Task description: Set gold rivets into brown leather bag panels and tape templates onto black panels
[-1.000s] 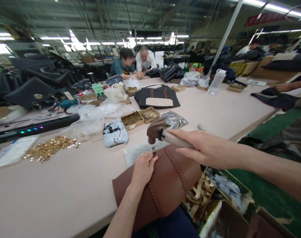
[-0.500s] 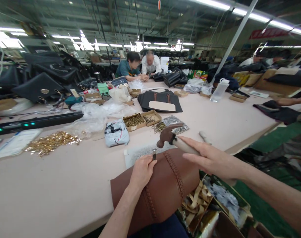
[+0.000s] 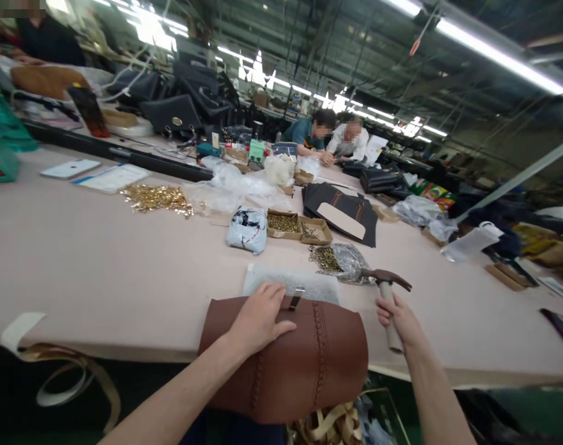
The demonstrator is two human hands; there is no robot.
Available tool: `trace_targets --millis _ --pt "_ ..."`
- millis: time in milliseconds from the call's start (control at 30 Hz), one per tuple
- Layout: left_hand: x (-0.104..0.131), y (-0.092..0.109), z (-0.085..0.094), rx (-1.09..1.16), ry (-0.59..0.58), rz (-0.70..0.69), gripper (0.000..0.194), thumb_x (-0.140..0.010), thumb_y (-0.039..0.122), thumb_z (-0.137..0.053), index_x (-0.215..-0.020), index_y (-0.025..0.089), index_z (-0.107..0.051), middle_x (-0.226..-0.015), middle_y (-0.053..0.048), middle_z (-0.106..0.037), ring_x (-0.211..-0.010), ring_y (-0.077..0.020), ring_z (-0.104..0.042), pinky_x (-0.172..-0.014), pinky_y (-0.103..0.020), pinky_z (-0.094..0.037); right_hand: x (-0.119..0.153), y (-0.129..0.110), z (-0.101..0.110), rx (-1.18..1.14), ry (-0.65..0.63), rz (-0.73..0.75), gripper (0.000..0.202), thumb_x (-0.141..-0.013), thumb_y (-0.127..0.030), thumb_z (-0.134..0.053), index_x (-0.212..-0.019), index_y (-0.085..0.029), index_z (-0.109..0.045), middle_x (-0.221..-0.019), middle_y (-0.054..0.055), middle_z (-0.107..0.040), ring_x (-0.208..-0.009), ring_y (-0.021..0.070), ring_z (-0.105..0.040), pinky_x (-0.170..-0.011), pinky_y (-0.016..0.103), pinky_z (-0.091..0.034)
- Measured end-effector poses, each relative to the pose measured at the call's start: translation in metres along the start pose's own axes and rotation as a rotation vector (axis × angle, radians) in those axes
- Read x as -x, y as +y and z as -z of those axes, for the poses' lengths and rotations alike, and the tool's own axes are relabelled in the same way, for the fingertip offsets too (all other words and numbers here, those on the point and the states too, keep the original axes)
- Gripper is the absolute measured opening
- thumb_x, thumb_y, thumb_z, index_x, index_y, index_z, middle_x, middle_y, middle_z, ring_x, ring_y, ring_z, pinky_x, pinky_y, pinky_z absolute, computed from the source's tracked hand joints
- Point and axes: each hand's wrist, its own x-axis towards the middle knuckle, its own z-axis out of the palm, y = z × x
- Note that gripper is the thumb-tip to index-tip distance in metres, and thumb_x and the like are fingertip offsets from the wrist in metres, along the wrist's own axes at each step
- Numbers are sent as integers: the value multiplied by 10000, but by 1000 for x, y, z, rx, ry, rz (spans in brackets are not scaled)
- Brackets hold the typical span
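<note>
The brown leather piece point(image 3: 288, 371) lies over the near edge of the desk point(image 3: 146, 266), its far edge overlapping the pale slab point(image 3: 285, 279). My left hand point(image 3: 259, 318) and forearm cover part of its left side, so I can't make out what is beneath them. A small metal clasp point(image 3: 296, 299) stands out at the far edge; I can't tell whether it is fastened.

My left fingers lie together on the leather just beside the clasp, thumb spread away. The right fingers are curled round the handle of the hammer point(image 3: 385, 277), hiding part of it; I can't tell whether it touches the desk or the plastic bag point(image 3: 348, 262) behind it.

Half a second ago my left hand was pinching the clasp and the hammer was nearer to it; now the hammer is off to the right, head up, and my view has swung left.
</note>
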Motion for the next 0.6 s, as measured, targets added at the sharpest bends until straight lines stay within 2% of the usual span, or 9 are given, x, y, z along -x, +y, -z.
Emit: trace_targets --millis 100,167,233,300,367,433,500,600 --pt "9 0 -2 -93 53 105 871 -770 595 -839 -1441 121 -549 -1496 -159 -564 -1417 -371 -444 -1213 -529 -381 -28 9 14 141 47 -19 423 -626 -379 -811 -927 -225 -557 -708 -24 -553 -542 124 -486 -456 231 -400" --pt "12 -1 -3 -114 72 148 895 -770 643 -817 -1452 130 -544 -1522 -157 -543 -1438 -378 -422 -1220 -543 -364 -38 12 22 294 99 -5 383 -644 -368 -780 -953 -218 -612 -787 39 -637 -661 203 -599 -560 302 -500" --pt "14 -1 -4 -108 83 159 874 -782 663 -794 -1449 152 -552 -1523 -144 -545 -1440 -371 -424 -1218 -542 -363 -45 16 27 612 192 93 443 -672 -367 -740 -1077 -201 -674 -954 125 -703 -898 314 -677 -775 409 -567" --pt "15 -1 -5 -94 95 158 846 -791 670 -778 -1441 174 -562 -1515 -129 -554 -1436 -362 -431 -1212 -541 -368 -50 20 28 947 267 218 563 -735 -411 -666 -1246 -174 -673 -1161 200 -696 -1128 388 -651 -985 492 -521" --pt "15 -1 -4 -83 98 162 832 -796 669 -773 -1434 177 -566 -1513 -121 -555 -1435 -354 -430 -1205 -541 -373 -53 26 27 1113 279 256 684 -800 -477 -587 -1386 -125 -615 -1300 250 -645 -1248 421 -601 -1081 536 -462" --pt "15 -1 -3 -80 93 172 824 -797 658 -777 -1429 172 -568 -1519 -118 -549 -1440 -350 -421 -1205 -540 -371 -51 29 21 1141 289 253 763 -827 -518 -551 -1451 -79 -561 -1362 276 -606 -1309 431 -558 -1114 546 -436" --pt "15 0 -3 -79 89 181 813 -798 653 -778 -1422 174 -573 -1524 -117 -544 -1443 -351 -416 -1210 -540 -363 -43 26 7 1103 324 353 763 -838 -533 -545 -1433 -57 -573 -1382 280 -590 -1358 425 -508 -1149 543 -402" --pt "15 -1 -3 -73 98 177 792 -800 661 -768 -1412 194 -584 -1518 -115 -549 -1434 -356 -429 -1204 -544 -363 -16 11 -33 886 305 556 661 -879 -552 -558 -1353 -98 -637 -1342 235 -628 -1260 372 -578 -1111 516 -445"
